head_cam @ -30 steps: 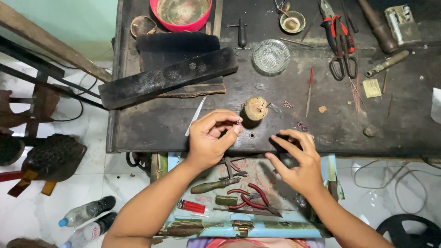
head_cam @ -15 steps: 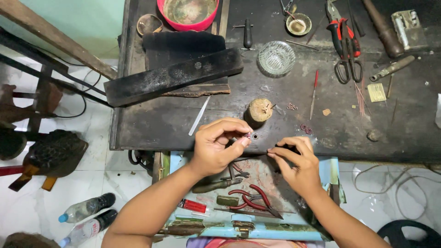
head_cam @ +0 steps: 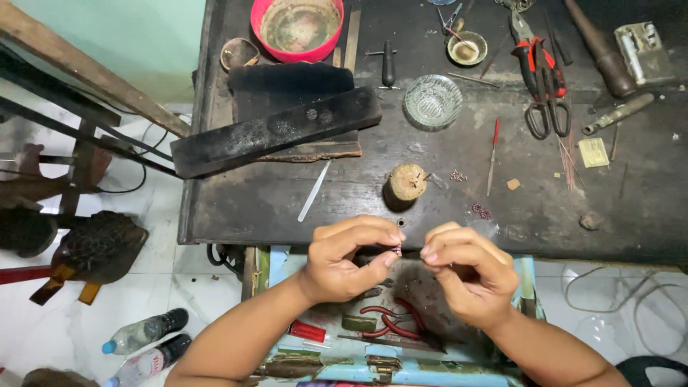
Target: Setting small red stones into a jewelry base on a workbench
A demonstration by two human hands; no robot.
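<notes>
Now both hands have come together at lower centre of the frame: left hand (head_cam: 351,261) pinches a tiny reddish piece (head_cam: 398,249) between thumb and forefinger. Right hand (head_cam: 466,276), flat on the drawer a second ago, has lifted and closed fingertips beside it, over the dark workbench (head_cam: 287,201) edge; wooden stub (head_cam: 407,182) just above.
</notes>
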